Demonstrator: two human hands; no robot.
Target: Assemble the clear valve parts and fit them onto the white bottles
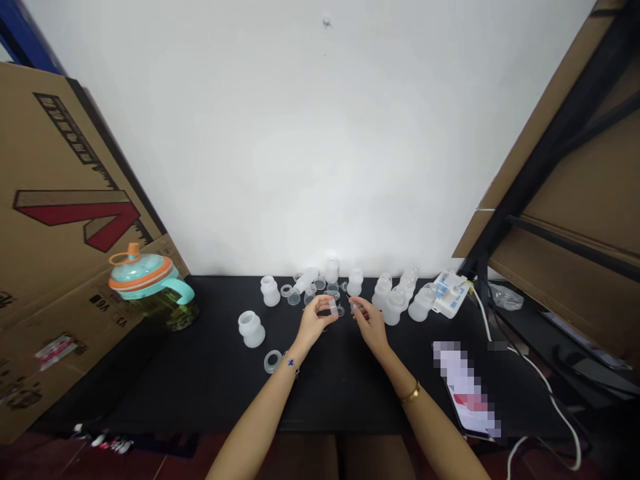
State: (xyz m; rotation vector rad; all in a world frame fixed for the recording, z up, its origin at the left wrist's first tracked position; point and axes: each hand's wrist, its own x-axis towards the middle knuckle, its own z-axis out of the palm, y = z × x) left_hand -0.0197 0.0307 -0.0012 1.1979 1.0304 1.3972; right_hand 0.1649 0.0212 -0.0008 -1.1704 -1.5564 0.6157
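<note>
My left hand (315,321) pinches a clear plastic ring-like piece (334,307), held on edge between thumb and fingers. A little to the right, my right hand (371,325) has its fingertips closed on a small clear piece (355,307); its exact kind is too small to make out. Beyond both hands lie several loose clear caps and rings, among them a round clear cap (294,297). An open frosted bottle (251,329) stands left of my left hand, and a white ring (273,361) lies beside that wrist. Several frosted bottles with clear tops, such as one bottle (395,307), stand right of my right hand.
A teal-and-orange lidded jug (155,287) stands at the left by a large cardboard box (60,253). At right are a phone (467,393), a white power strip (450,293) and its white cable (550,400). A white wall (320,133) bounds the black table (190,380).
</note>
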